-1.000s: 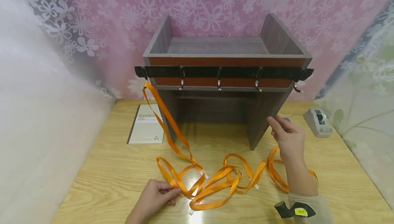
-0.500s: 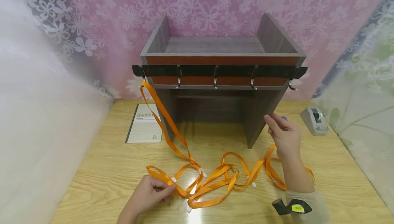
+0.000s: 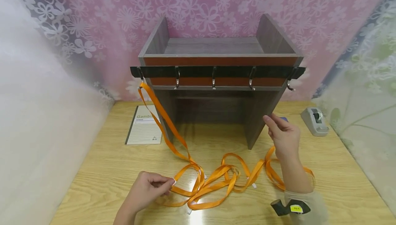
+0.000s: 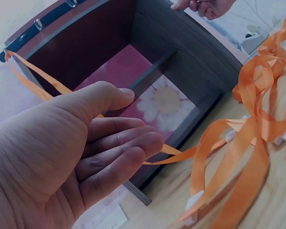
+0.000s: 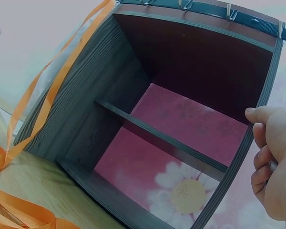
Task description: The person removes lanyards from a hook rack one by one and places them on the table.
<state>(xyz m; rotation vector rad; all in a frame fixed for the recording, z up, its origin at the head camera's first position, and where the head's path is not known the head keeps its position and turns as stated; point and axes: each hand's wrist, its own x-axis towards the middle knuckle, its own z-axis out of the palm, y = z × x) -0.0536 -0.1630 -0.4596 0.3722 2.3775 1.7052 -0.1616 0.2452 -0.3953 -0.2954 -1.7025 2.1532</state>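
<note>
My left hand [image 3: 146, 190] is over the table at lower left, fingertips right at a white end piece [image 3: 174, 181] on an orange lanyard. In the left wrist view the thumb and fingers stand apart with nothing between them. Several tangled orange lanyards [image 3: 227, 192] lie across the front. Another lanyard [image 3: 165, 115] hangs from the leftmost hook of the black rail [image 3: 196, 71] and trails down onto the table. My right hand [image 3: 287, 141] grips the front edge of the grey wooden shelf's [image 3: 260, 125] right panel, thumb on the edge, fingers curled outside.
A notebook [image 3: 143, 128] lies left of the shelf. A grey tape dispenser [image 3: 315, 122] stands at right, and a small blue thing [image 3: 284, 119] shows behind my right hand. The other hooks, such as the middle hook [image 3: 213, 82], carry nothing.
A lanyard loop that stood up beyond my left fingers has dropped and lies blurred below that hand. The left hand has shifted slightly; the right keeps its grip on the panel.
</note>
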